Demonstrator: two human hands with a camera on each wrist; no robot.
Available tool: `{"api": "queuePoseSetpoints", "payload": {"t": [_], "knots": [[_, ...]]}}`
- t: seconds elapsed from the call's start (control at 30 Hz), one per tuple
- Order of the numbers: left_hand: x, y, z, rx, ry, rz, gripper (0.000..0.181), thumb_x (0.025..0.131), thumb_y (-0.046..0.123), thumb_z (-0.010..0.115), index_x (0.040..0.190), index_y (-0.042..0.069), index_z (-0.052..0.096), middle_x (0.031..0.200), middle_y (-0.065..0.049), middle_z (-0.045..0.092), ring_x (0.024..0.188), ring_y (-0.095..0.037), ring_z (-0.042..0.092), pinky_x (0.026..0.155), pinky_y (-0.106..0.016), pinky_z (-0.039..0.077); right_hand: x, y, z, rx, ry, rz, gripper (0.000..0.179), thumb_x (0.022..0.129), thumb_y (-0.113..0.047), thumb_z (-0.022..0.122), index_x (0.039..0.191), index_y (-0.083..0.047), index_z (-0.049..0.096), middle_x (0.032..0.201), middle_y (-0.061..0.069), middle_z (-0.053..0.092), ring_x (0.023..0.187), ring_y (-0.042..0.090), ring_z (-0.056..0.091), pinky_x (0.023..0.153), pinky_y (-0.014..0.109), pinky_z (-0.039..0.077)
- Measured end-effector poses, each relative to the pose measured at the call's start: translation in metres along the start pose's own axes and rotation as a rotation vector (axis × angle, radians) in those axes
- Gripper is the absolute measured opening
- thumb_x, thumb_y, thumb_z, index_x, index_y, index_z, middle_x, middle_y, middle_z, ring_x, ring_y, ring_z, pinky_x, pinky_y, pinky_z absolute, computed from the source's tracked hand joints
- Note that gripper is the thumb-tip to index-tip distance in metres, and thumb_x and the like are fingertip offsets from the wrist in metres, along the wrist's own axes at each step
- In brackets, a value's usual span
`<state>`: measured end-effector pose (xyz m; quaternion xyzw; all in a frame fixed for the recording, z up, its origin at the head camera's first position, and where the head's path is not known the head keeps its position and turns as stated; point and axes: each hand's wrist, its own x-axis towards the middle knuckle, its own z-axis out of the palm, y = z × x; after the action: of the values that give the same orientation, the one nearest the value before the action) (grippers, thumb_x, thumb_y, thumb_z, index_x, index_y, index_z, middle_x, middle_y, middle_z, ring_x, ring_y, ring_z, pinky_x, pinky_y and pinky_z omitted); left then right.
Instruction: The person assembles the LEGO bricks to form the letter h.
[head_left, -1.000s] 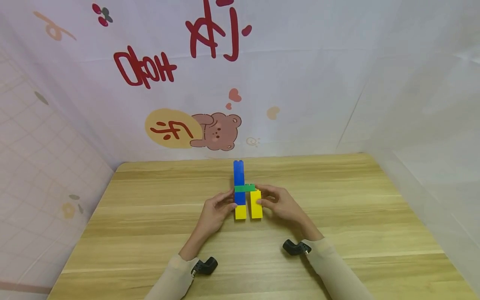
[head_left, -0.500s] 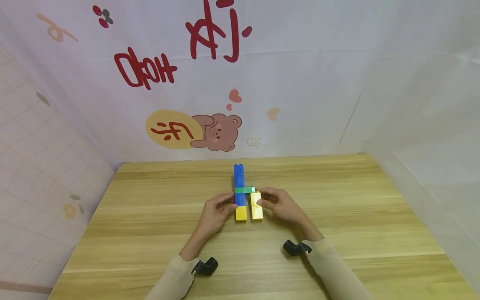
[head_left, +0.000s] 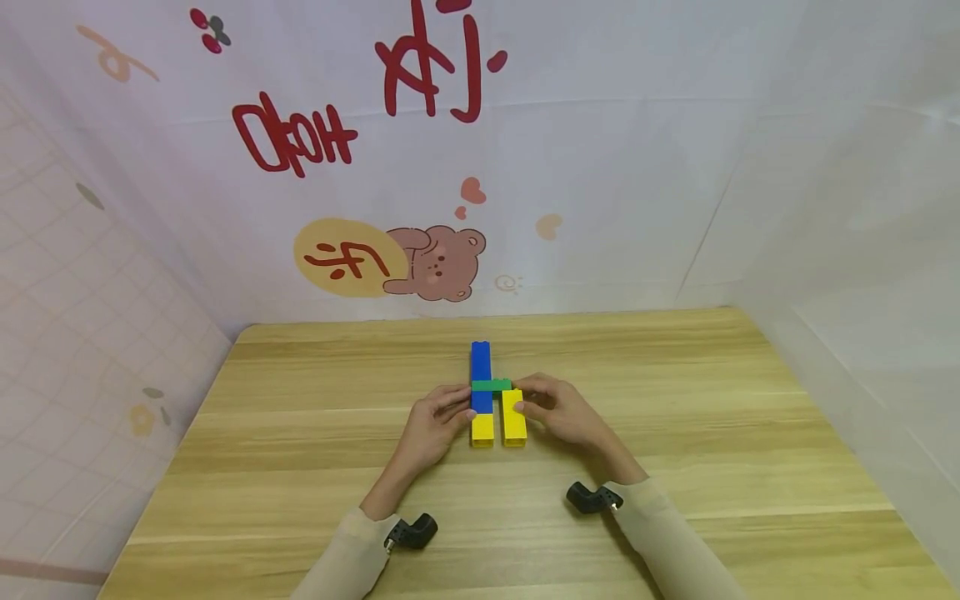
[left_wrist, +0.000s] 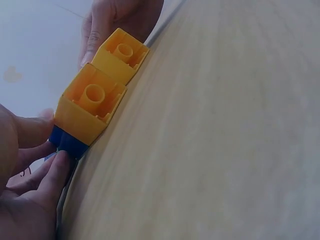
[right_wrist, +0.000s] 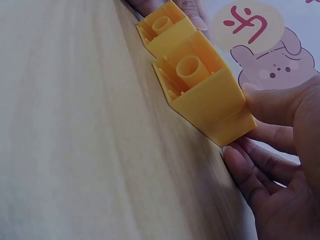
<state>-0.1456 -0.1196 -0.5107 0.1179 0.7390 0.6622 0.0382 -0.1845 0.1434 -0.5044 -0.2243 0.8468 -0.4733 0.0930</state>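
A model of toy building bricks, shaped like a letter h, is between both hands in the head view. Its tall left column has blue bricks (head_left: 481,362) above a yellow brick (head_left: 483,427). From that column a green brick (head_left: 491,386) reaches across to a shorter yellow column (head_left: 514,421). My left hand (head_left: 426,429) grips the blue part from the left, thumb in front. With thumb and fingers, my right hand (head_left: 566,410) pinches the short yellow column. Both wrist views show hollow yellow undersides (left_wrist: 92,95) facing the cameras, so the model lies tipped back.
Wood-grain table (head_left: 675,400) surrounds the hands. Behind it hangs a white cloth (head_left: 622,167) printed with a bear and red characters, and more pale cloth borders both sides. Black wrist cameras (head_left: 412,532) sit on both sleeves.
The model's blue top has come lower in the head view, and the hollow undersides of the yellow bricks have come into sight. Both hands keep their grip and barely shift.
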Motion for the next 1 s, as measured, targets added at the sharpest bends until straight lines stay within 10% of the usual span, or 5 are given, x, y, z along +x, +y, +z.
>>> {"api": "queuePoseSetpoints", "payload": {"t": [0.5,1.0], "knots": [[0.003,-0.003,-0.007,0.082,0.077,-0.065,0.038,0.096,0.012,0.072,0.133,0.005,0.067,0.133,-0.013,0.068,0.121,-0.029,0.068,0.100,-0.025,0.058,0.002,-0.002,-0.004,-0.002,-0.005,0.002,0.041,0.100,-0.029,0.069,0.138,-0.015,0.064,0.131,0.002,0.069,0.114,0.019,0.067,0.106,0.044,0.055],[-0.003,0.010,-0.046,0.148,0.131,-0.064,0.053,0.101,0.027,0.068,0.148,0.009,0.053,0.145,-0.015,0.060,0.134,-0.029,0.058,0.115,-0.046,0.048,-0.003,-0.002,-0.036,-0.088,0.078,-0.008,0.049,0.100,-0.023,0.069,0.146,-0.012,0.056,0.146,0.011,0.059,0.126,0.034,0.062,0.107,0.051,0.054]]}}
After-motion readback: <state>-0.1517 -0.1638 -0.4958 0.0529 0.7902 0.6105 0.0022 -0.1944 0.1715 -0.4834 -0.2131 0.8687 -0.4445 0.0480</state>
